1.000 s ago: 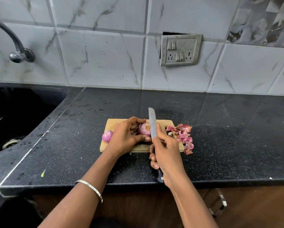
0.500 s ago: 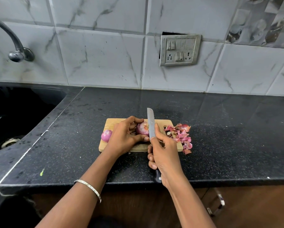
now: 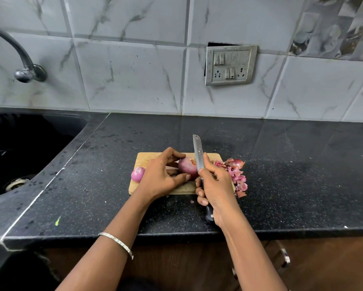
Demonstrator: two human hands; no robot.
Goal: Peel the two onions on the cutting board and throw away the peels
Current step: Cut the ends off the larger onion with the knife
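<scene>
A small wooden cutting board (image 3: 143,159) lies on the black counter. My left hand (image 3: 158,175) grips a red onion (image 3: 187,168) at the board's middle, fingers and thumb curled round it. My right hand (image 3: 217,185) holds a knife (image 3: 198,153) by its black handle, the blade pointing away and lying against the onion's right side. A smaller peeled pink onion (image 3: 138,174) sits at the board's left edge. A pile of pink peels (image 3: 236,176) lies at the board's right end, spilling onto the counter.
A black sink (image 3: 18,156) with a curved tap (image 3: 27,72) lies to the left. The speckled counter (image 3: 292,175) stretches right to the tiled wall, which carries a switch plate (image 3: 231,65). Cabinet handles (image 3: 285,256) show below the counter's front edge.
The onion has turned in my left hand, so its darker skin faces me instead of the cut end. The knife blade stays against its right side.
</scene>
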